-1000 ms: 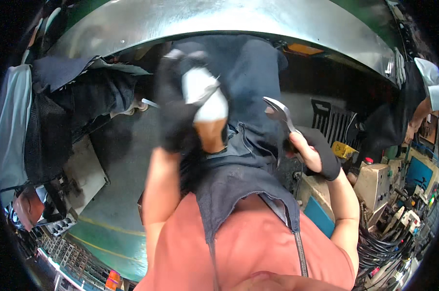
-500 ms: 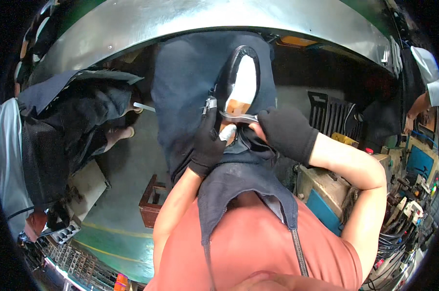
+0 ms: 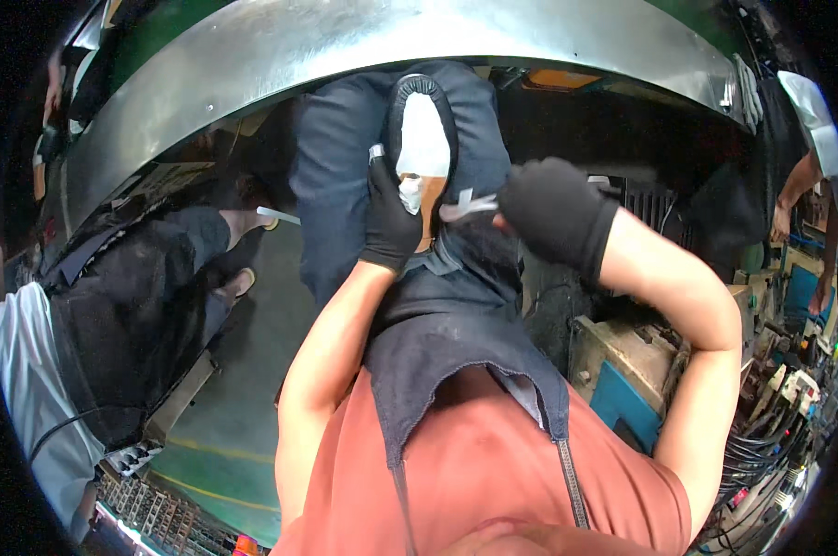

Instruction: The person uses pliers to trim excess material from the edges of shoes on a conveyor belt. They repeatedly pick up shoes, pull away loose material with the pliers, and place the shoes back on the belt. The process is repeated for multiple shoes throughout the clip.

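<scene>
Shoe [image 3: 424,134] on lap [image 3: 333,176] (tool [image 3: 477,205] at right)

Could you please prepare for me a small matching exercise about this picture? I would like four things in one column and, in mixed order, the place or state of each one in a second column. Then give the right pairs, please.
Things
1. shoe
2. metal tool
3. left hand
4. metal bench

Places or states
A. black-gloved, at the shoe's left side
B. silver, across the top of the picture
C. sole-up, over the person's thighs
D. held in the right hand

Right pairs
1-C, 2-D, 3-A, 4-B
</scene>
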`<move>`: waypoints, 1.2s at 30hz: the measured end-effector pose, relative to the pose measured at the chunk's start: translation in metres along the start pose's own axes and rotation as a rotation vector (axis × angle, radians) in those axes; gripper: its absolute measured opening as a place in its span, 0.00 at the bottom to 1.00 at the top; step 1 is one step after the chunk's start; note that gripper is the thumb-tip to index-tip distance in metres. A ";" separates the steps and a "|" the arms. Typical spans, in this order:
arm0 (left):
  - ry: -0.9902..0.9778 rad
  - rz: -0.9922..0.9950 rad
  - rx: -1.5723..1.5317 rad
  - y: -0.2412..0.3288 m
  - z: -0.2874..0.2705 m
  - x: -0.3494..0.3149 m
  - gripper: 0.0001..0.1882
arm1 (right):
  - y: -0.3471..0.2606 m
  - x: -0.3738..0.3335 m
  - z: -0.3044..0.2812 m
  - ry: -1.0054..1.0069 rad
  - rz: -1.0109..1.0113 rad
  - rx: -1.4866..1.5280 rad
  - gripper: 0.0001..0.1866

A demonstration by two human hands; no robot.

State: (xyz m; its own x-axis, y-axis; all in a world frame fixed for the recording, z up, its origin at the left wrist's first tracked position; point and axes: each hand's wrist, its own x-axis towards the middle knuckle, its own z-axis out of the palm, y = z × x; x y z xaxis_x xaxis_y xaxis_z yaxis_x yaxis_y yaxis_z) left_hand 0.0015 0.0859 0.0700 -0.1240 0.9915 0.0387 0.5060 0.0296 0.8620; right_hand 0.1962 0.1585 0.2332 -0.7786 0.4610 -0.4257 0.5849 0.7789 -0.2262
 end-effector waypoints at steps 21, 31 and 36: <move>-0.486 -0.257 0.238 -0.001 -0.005 0.001 0.21 | -0.012 -0.007 0.067 0.386 0.241 0.474 0.17; -0.082 -0.007 -0.023 0.024 -0.009 0.023 0.33 | -0.039 -0.027 -0.016 0.070 0.035 0.105 0.17; -0.450 -0.422 -1.150 0.013 -0.039 0.036 0.22 | -0.014 0.005 0.043 0.394 -0.220 0.407 0.16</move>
State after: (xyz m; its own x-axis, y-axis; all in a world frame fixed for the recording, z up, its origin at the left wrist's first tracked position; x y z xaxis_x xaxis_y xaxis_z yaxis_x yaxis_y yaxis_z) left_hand -0.0297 0.1165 0.1029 0.3152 0.8941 -0.3182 -0.5451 0.4450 0.7105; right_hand 0.1939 0.1323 0.1966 -0.8710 0.4913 0.0080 0.3803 0.6843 -0.6222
